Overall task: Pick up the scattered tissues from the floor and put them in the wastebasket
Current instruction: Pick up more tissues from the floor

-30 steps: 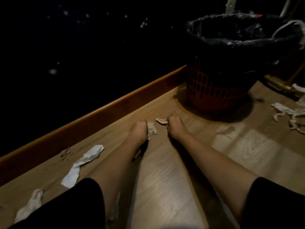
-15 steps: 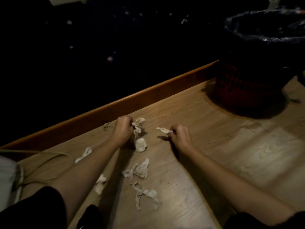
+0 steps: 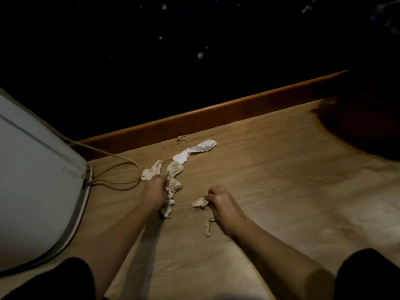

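Your left hand (image 3: 154, 192) is closed around a bunch of crumpled tissues (image 3: 172, 187), which sticks out of the fist toward 12 o'clock and also hangs below the palm near the wrist. Your right hand (image 3: 219, 199) is curled, and its fingertips pinch a small tissue ball (image 3: 199, 202) lying at 9 o'clock from the knuckles, touching them. The relation that matters next is the long white strip (image 3: 194, 152): it lies on the wooden floor (image 3: 270, 169) at about 1 o'clock from your left fist, and its long axis runs from 7 toward 2 o'clock, nearly parallel to the baseboard (image 3: 216, 118). Its lower end is just beside the tissues in your left fist, so I judge the left hand is nearer. One thin twisted scrap (image 3: 208, 227) lies at 7 o'clock from your right hand, close to the wrist. Another tissue (image 3: 151, 173) lies at 11 o'clock from the left hand, near the cable (image 3: 121, 167). Both forearms are stretched forward and low over the floor, palms turned down. The wastebasket cannot be told clearly; only a dark shape shows at the far right.
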The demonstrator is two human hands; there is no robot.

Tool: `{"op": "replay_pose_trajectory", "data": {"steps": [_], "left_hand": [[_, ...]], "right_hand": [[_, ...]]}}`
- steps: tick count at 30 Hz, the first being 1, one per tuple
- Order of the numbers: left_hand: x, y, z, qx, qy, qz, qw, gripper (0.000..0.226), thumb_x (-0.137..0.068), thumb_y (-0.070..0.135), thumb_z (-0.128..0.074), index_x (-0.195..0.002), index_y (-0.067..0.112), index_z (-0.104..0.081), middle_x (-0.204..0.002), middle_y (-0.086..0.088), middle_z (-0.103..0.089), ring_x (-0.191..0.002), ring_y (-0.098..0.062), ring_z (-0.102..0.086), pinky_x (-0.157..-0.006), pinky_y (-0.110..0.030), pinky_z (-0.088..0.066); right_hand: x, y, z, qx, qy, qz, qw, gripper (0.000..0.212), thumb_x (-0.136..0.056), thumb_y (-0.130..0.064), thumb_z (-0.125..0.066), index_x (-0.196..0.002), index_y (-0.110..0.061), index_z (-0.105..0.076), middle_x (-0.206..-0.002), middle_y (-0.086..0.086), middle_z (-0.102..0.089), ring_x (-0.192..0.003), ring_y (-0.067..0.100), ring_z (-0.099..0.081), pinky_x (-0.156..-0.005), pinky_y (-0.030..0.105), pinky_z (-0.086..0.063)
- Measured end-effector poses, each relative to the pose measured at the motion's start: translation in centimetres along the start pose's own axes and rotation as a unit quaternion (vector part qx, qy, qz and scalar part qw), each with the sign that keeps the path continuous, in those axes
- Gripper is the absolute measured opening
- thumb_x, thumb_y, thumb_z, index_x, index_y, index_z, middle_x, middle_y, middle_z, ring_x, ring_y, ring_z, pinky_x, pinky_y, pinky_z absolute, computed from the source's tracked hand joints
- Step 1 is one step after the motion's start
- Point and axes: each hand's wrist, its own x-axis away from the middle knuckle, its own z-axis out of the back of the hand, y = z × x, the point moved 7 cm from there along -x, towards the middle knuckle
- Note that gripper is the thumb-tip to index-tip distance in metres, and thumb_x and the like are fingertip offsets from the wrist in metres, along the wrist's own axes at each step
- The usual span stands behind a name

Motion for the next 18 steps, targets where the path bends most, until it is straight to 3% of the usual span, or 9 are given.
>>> {"op": "replay_pose_trajectory", "data": {"steps": [2,4,7,9,11,13,16,18], "left_hand": [[1.3,0.0,-0.2,0.063,0.028,0.014,0.998,0.016,-0.067,-0.004,-0.055,-0.074,0.011,-0.056,-0.085,-0.020,-0.065,-0.083,-0.038,-0.061,-0.063,-0.036,-0.045],[2.0,0.4,-0.3,0.089,0.047,0.013,0.995,0.015,-0.067,-0.008,-0.052,-0.068,0.007,-0.055,-0.080,-0.021,-0.064,-0.078,-0.036,-0.059,-0.059,-0.032,-0.037],[2.3,0.9,0.1,0.123,0.061,0.000,0.991,0.017,-0.067,-0.010,-0.050,-0.064,0.006,-0.053,-0.077,-0.021,-0.063,-0.076,-0.034,-0.058,-0.058,-0.029,-0.032],[2.5,1.4,0.1,0.139,0.058,-0.020,0.988,0.015,-0.068,-0.008,-0.050,-0.065,0.006,-0.053,-0.080,-0.020,-0.063,-0.078,-0.033,-0.057,-0.060,-0.028,-0.034],[2.8,1.8,-0.1,0.131,0.053,-0.050,0.989,0.008,-0.071,-0.002,-0.054,-0.075,0.002,-0.059,-0.088,-0.020,-0.063,-0.085,-0.033,-0.056,-0.065,-0.029,-0.038],[3.6,2.0,-0.4,0.119,0.026,-0.068,0.990,0.019,-0.073,0.009,-0.056,-0.090,0.002,-0.061,-0.101,-0.018,-0.060,-0.094,-0.030,-0.052,-0.075,-0.031,-0.042],[5.5,2.0,-1.2,0.115,-0.046,-0.100,0.987,0.046,-0.073,0.020,-0.058,-0.118,0.008,-0.051,-0.123,-0.010,-0.048,-0.113,-0.025,-0.042,-0.094,-0.031,-0.039],[6.4,1.9,-1.6,0.089,-0.053,-0.141,0.985,0.048,-0.076,0.019,-0.057,-0.122,0.010,-0.048,-0.127,-0.010,-0.046,-0.116,-0.025,-0.041,-0.098,-0.031,-0.038]], "right_hand": [[-0.4,0.9,1.9,-0.071,0.016,-0.038,0.997,0.018,-0.081,-0.004,-0.060,-0.094,-0.003,-0.072,-0.097,0.016,-0.068,-0.096,0.031,-0.060,-0.079,0.031,-0.045],[-0.6,1.6,4.2,-0.120,0.037,-0.097,0.987,0.018,-0.082,-0.005,-0.063,-0.096,-0.004,-0.073,-0.100,0.013,-0.071,-0.095,0.025,-0.064,-0.079,0.024,-0.043],[0.5,1.6,5.4,-0.130,0.042,-0.122,0.983,0.018,-0.086,-0.010,-0.062,-0.100,-0.009,-0.072,-0.101,0.007,-0.068,-0.096,0.021,-0.062,-0.079,0.021,-0.042],[2.4,0.6,4.1,-0.097,0.005,-0.093,0.991,0.025,-0.086,-0.024,-0.062,-0.109,-0.014,-0.068,-0.108,0.006,-0.059,-0.102,0.022,-0.054,-0.083,0.024,-0.040],[4.8,-0.7,1.8,-0.005,-0.029,-0.052,0.998,0.042,-0.085,-0.032,-0.061,-0.125,-0.019,-0.055,-0.125,0.006,-0.049,-0.114,0.024,-0.043,-0.095,0.031,-0.040],[6.8,-1.7,0.6,0.067,-0.001,-0.011,0.998,0.043,-0.086,-0.021,-0.061,-0.128,-0.018,-0.053,-0.128,0.007,-0.052,-0.114,0.027,-0.046,-0.094,0.034,-0.045],[6.9,-1.1,-0.1,0.032,0.028,0.012,0.999,0.037,-0.077,-0.003,-0.067,-0.112,-0.014,-0.065,-0.102,0.009,-0.063,-0.091,0.028,-0.058,-0.074,0.030,-0.051],[4.6,0.1,0.2,0.007,0.024,-0.007,1.000,0.028,-0.076,-0.003,-0.068,-0.103,-0.013,-0.068,-0.092,0.011,-0.064,-0.085,0.030,-0.059,-0.070,0.028,-0.048]]}}
